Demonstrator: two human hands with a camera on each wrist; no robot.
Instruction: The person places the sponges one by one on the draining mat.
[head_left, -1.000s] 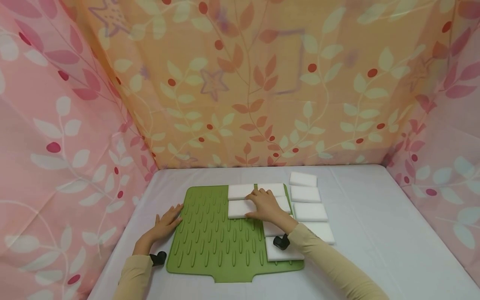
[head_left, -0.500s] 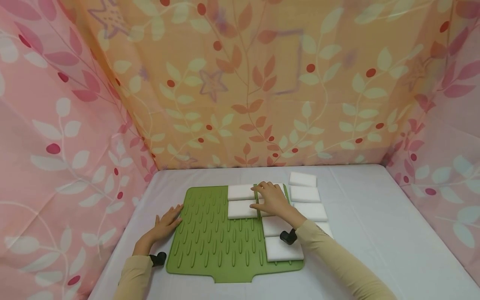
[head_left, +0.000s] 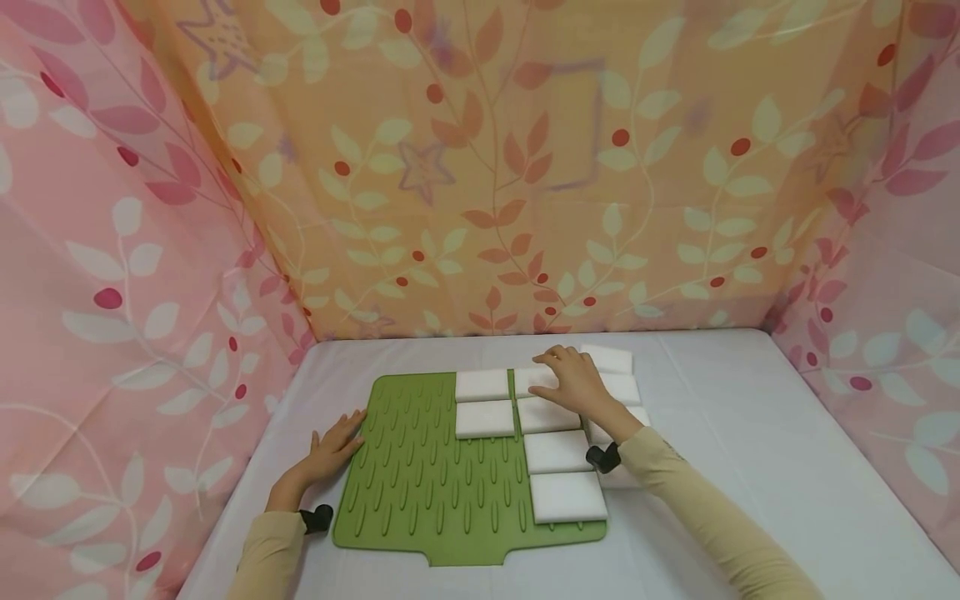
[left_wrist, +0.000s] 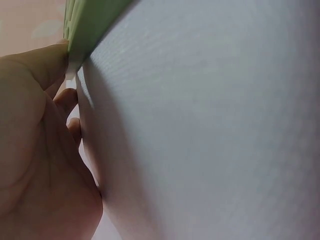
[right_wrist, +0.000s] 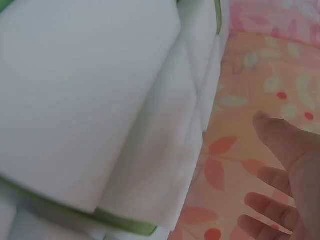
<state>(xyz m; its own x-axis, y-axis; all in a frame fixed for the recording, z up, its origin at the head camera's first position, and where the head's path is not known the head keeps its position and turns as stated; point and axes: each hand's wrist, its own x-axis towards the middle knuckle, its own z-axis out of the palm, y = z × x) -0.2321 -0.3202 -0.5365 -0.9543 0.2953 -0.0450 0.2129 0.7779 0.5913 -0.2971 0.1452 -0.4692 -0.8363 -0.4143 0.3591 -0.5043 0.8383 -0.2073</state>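
Observation:
A green ridged mat (head_left: 427,475) lies on the table with several white sponge-like blocks in two columns on its right part. My left hand (head_left: 333,446) rests at the mat's left edge; in the left wrist view its thumb (left_wrist: 50,62) touches the green edge. My right hand (head_left: 579,385) hovers over the upper right blocks, fingers spread and holding nothing. Beneath it a white block (head_left: 551,414) is partly visible. In the right wrist view the right hand (right_wrist: 300,175) is apart from the blocks.
Several more white blocks (head_left: 611,358) stand in a column right of the mat, partly hidden by the right hand and forearm. A white cloth (head_left: 750,433) covers the table. Leaf-patterned curtains (head_left: 480,208) enclose the back and both sides.
My right hand has left the block in the mat's left block column and moved right and slightly up, its fingers off the blocks. The left hand has stayed put.

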